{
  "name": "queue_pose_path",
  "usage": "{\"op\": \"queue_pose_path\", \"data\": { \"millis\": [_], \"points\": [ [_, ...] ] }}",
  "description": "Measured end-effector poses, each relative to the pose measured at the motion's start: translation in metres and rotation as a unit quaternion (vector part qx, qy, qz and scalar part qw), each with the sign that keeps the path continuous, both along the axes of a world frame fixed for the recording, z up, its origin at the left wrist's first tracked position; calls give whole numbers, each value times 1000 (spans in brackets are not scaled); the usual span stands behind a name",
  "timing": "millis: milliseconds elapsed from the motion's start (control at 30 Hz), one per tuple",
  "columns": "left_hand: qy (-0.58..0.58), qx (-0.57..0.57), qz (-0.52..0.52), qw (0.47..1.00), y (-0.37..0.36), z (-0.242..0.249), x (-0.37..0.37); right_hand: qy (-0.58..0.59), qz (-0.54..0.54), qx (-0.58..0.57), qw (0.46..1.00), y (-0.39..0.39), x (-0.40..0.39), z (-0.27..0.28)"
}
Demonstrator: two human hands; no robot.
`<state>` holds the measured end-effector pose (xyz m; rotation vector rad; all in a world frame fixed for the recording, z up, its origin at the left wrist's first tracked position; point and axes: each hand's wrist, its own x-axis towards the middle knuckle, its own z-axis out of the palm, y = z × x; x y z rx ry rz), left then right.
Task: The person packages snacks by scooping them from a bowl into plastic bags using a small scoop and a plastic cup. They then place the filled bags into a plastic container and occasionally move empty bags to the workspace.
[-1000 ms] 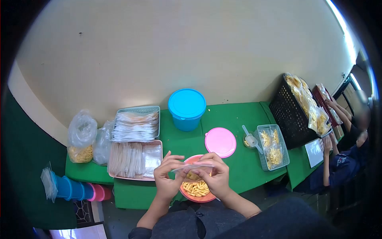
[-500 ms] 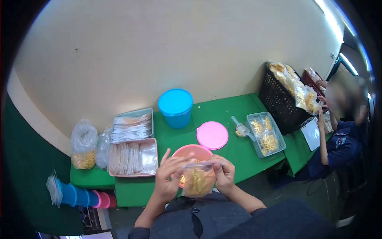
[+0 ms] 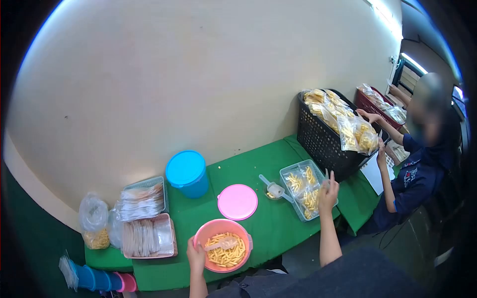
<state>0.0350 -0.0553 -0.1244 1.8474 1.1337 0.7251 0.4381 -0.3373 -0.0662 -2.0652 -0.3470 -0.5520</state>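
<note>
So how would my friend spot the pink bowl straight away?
Find the green-covered table, then the flat pink lid lying on it. Nearer the camera wearer is the pink bowl, the left hand at its rim. Unlike the lid, it's deep, and it holds loose yellow snack pieces with a scoop on top.
</note>
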Motion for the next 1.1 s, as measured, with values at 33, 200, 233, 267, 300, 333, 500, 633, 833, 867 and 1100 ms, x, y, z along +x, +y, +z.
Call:
{"op": "queue_pose_path", "data": {
  "millis": [33,200,233,267,300,333,500,633,833,867,1100],
  "points": [
    [2,4,-4,1000,-5,1,14,60,60,-57,995,1,23,-10],
    [-27,-50,-36,998,-42,6,78,209,140,-258,933,-23,62,-83],
    [-24,-46,-34,998,-47,-3,86,208,147,-298,920,-29,59,-85],
    [-34,-17,-29,999,-50,-18,92,205,156,-335,906,-30,57,-89],
    [-49,13,-22,998,-53,-26,99,198,164,-329,909,-33,62,-98],
    [-56,19,-15,998,-53,-33,102,151,163,-268,937,-40,71,-104],
    [-135,-115,9,984,-60,-49,102,92,94,-136,982,-60,126,-104],
    [-93,-69,23,993,-55,-60,99,139,165,-228,949,-44,160,-118],
    [-7,-59,58,997,-62,-37,103,159,147,-314,924,-7,141,-126],
    [-1,-61,61,996,-63,-36,105,138,133,-304,933,-7,143,-126],
    [-112,-12,102,988,-56,-62,101,211,106,-383,893,-31,152,-124]
  ]
}}
